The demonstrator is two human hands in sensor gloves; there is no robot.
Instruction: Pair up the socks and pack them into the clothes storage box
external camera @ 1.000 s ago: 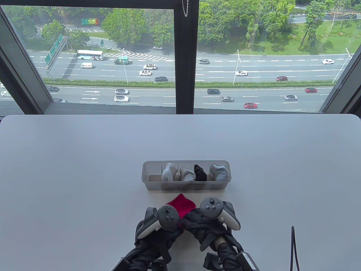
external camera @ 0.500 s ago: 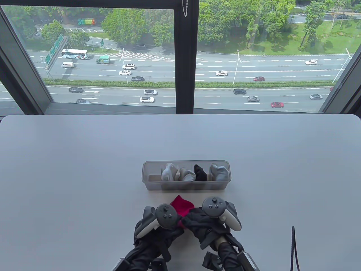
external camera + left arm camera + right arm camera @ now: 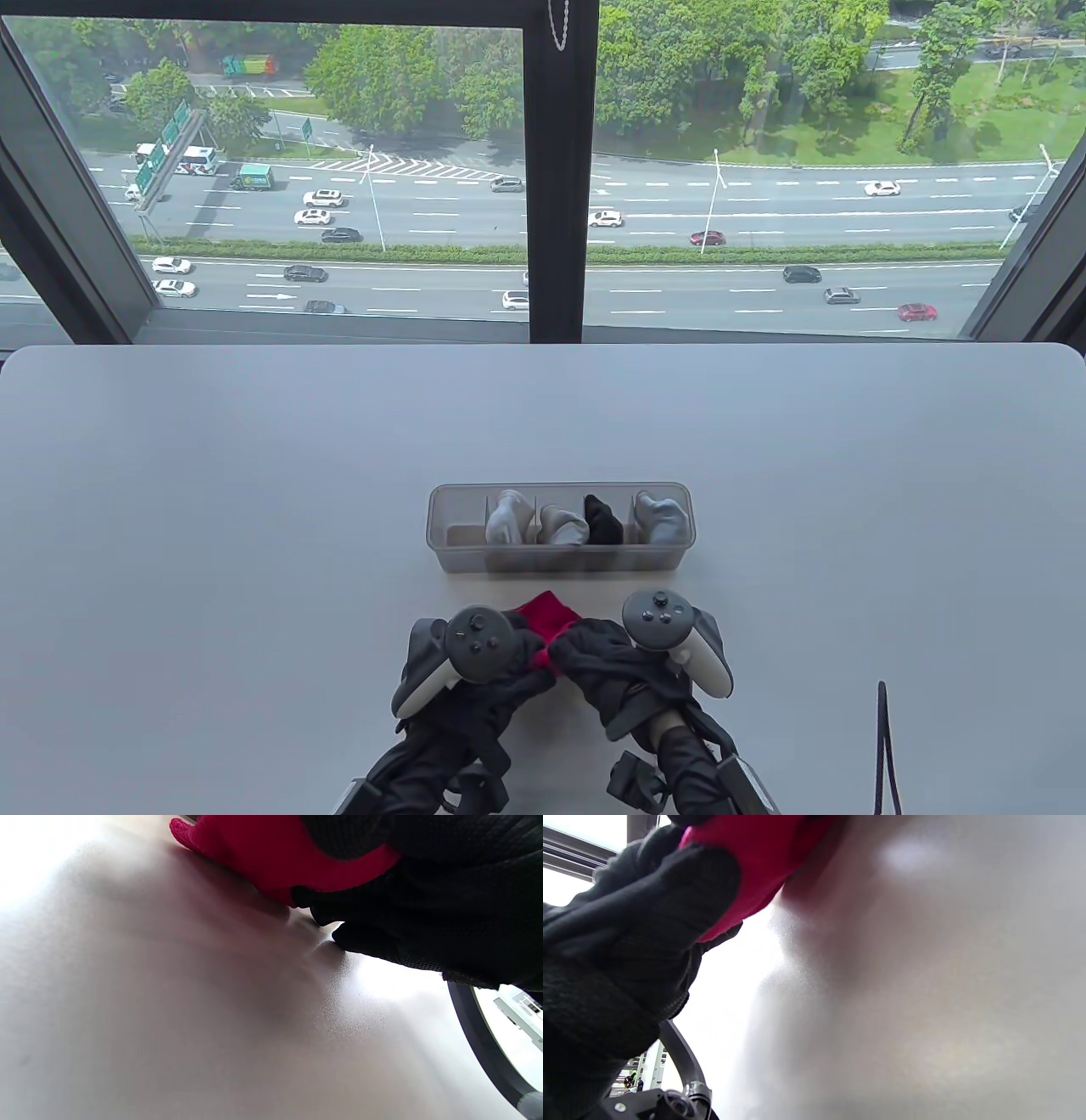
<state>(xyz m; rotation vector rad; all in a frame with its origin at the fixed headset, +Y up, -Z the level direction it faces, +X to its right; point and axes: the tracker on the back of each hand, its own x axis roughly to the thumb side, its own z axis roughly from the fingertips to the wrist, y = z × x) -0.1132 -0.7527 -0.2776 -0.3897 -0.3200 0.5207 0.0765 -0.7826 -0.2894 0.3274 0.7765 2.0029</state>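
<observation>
Red sock bundle (image 3: pixel 547 618) is lying on the bench, pinched between both grips: left hand (image 3: pixel 475 671) and right hand (image 3: pixel 624 671) are each clenching it. Loosening early could unroll it short of the storage box (image 3: pixel 560 560) just beyond.

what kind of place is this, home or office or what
Probably an upper-floor office or lab room: a plain grey table stands against a large window overlooking a multi-lane highway far below.
</observation>
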